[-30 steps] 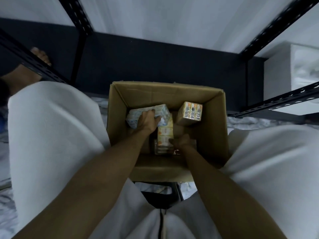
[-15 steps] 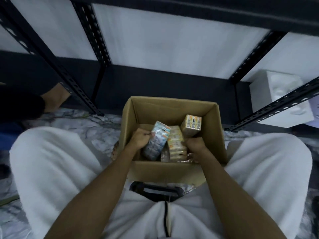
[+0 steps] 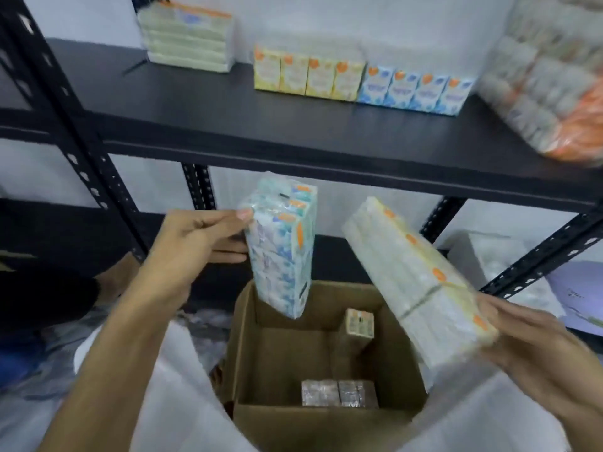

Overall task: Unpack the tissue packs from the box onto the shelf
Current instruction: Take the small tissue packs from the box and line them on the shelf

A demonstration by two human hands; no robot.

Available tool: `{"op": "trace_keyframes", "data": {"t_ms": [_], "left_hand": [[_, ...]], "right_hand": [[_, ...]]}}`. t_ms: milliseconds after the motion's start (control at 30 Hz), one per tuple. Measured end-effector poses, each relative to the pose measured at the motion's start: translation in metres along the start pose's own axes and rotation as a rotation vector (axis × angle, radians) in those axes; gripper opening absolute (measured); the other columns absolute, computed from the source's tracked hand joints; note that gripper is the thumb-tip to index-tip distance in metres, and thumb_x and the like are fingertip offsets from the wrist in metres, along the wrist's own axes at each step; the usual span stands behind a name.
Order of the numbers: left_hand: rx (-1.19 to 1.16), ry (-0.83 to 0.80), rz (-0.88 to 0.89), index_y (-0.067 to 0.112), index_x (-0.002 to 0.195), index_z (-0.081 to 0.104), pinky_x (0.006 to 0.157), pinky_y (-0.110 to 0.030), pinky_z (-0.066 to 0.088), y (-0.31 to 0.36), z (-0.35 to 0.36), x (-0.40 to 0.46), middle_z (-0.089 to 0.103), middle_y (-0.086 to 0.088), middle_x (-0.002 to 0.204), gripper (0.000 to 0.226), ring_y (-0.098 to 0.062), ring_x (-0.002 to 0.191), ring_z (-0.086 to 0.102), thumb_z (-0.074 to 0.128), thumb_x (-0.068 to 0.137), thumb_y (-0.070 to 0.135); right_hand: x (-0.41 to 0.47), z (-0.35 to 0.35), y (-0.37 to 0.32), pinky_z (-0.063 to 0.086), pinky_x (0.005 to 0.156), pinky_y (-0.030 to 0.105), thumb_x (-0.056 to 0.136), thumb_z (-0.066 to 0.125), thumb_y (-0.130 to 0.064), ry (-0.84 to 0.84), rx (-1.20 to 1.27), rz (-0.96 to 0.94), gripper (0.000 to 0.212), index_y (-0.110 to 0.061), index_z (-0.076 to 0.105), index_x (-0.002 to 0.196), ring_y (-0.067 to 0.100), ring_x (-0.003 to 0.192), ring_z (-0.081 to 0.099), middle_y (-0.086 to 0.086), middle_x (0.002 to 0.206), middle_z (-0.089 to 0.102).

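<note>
A big black shelf (image 3: 228,125) holds rows of yellow and blue tissue packs. Below it sits an open brown box (image 3: 248,353) with a few packs inside. The right hand (image 3: 535,350) holds a long yellow pack (image 3: 414,282) at its low end, fingers bent around it. The left hand (image 3: 192,236) pinches a blue pack (image 3: 280,252) by its side, thumb on top. Both packs are up above the box.
</note>
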State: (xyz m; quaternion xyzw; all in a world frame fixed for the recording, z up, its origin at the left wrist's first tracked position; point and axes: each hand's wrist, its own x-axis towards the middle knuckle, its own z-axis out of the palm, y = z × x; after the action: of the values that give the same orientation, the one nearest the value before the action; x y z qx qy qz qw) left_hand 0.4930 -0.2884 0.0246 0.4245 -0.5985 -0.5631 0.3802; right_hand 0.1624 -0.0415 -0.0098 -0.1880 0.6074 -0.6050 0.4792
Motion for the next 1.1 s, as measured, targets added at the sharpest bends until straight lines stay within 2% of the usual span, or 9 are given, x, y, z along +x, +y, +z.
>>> {"op": "trace_keyframes", "data": {"t_ms": [100,233,300,367,467,567,700,867,1100], "left_hand": [[-0.041,0.088,0.184,0.013,0.097,0.081,0.078,-0.042,0.063,0.069,-0.022,0.005,0.079,-0.012,0.096,0.034,-0.032,0.089,0.076,0.073,0.08,0.041],[-0.046,0.12,0.38,0.011,0.102,0.079,0.072,-0.041,0.064,0.144,-0.029,0.037,0.079,-0.01,0.1,0.036,-0.03,0.089,0.077,0.075,0.084,0.042],[-0.058,0.131,0.492,0.007,0.1,0.078,0.073,-0.041,0.064,0.179,-0.019,0.05,0.079,-0.01,0.097,0.024,-0.03,0.087,0.077,0.072,0.091,0.029],[-0.042,0.158,0.602,0.012,0.092,0.078,0.074,-0.039,0.064,0.199,-0.001,0.063,0.08,-0.004,0.09,0.015,-0.027,0.084,0.078,0.07,0.095,0.024],[0.217,0.202,0.72,0.018,0.091,0.081,0.078,-0.039,0.061,0.185,0.024,0.091,0.078,0.007,0.087,0.022,-0.01,0.085,0.073,0.066,0.098,0.033],[0.504,0.187,0.843,0.017,0.103,0.081,0.082,-0.022,0.053,0.143,0.045,0.118,0.076,0.007,0.095,0.021,0.002,0.085,0.063,0.064,0.1,0.03],[0.722,0.006,0.871,0.013,0.125,0.072,0.112,-0.015,0.037,0.08,0.067,0.143,0.064,0.005,0.135,0.031,0.006,0.127,0.049,0.066,0.098,0.026],[0.509,0.063,0.85,0.019,0.128,0.071,0.113,-0.018,0.038,0.052,0.076,0.147,0.055,0.02,0.137,0.035,0.01,0.136,0.044,0.07,0.094,0.026],[0.698,0.138,0.873,0.024,0.125,0.073,0.101,-0.033,0.054,0.054,0.07,0.15,0.064,0.011,0.136,0.036,0.001,0.127,0.056,0.076,0.091,0.036]], "right_hand": [[0.01,-0.01,-0.048,0.057,0.09,0.041,0.095,0.044,0.006,0.007,0.144,-0.105,0.051,-0.027,0.079,0.11,0.022,0.108,0.069,0.013,0.138,0.062],[0.055,-0.004,-0.124,0.018,0.113,0.074,0.102,0.041,-0.009,-0.104,0.259,-0.21,0.039,-0.001,0.057,0.137,0.056,0.114,0.053,0.031,0.141,0.049],[0.082,-0.002,-0.155,0.037,0.102,0.071,0.095,0.058,-0.015,-0.024,0.171,-0.236,0.053,-0.004,0.047,0.145,0.049,0.106,0.064,0.025,0.11,0.051],[0.105,0.009,-0.178,0.063,0.074,0.047,0.101,0.047,-0.014,0.08,0.115,-0.189,0.033,-0.004,0.057,0.131,0.037,0.094,0.074,0.023,0.116,0.064],[0.132,0.011,-0.194,0.06,0.052,0.039,0.107,0.041,-0.014,0.251,-0.003,-0.126,0.024,-0.003,0.057,0.092,0.034,0.077,0.067,0.018,0.093,0.06],[0.15,0.002,-0.195,0.055,0.061,0.046,0.105,0.046,-0.021,0.416,-0.183,-0.24,0.03,-0.005,0.054,0.081,0.035,0.074,0.058,0.021,0.09,0.059],[0.149,0.003,-0.194,0.05,0.095,0.053,0.103,0.045,-0.043,0.678,-0.675,-0.537,0.042,-0.006,0.065,0.108,0.041,0.106,0.06,0.024,0.118,0.063],[0.171,0.003,-0.189,0.04,0.107,0.055,0.083,0.062,-0.064,0.56,-1.31,-0.568,0.071,-0.023,0.055,0.14,0.042,0.132,0.041,0.013,0.147,0.049],[0.178,0.003,-0.212,0.047,0.099,0.04,0.075,0.058,-0.077,0.269,-1.26,-0.659,0.075,-0.028,0.065,0.129,0.022,0.122,0.058,-0.007,0.133,0.062]]}}
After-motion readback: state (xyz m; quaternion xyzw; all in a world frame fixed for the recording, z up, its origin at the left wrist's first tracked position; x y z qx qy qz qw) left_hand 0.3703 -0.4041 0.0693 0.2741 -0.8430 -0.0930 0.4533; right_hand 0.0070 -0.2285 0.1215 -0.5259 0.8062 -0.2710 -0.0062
